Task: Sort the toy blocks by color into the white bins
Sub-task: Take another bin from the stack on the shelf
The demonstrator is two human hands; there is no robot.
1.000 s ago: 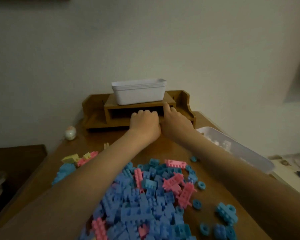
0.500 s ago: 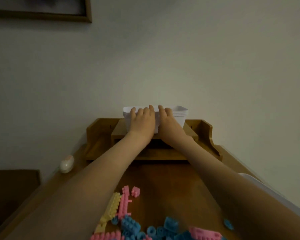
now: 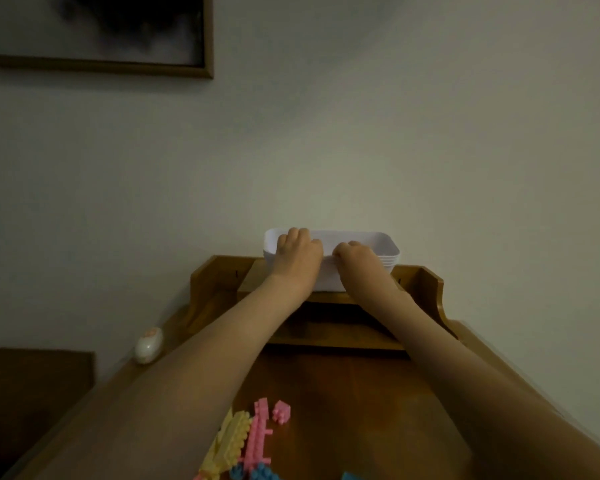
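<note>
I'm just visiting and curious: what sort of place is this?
Probably a room in someone's home: a wooden desk with a small shelf stands against a plain wall, a framed picture hangs above it, and pastel toy blocks lie on the desk.

Nested white bins (image 3: 371,239) on shelf (image 3: 418,284), pink, yellow, blue blocks (image 3: 260,431) below
</note>
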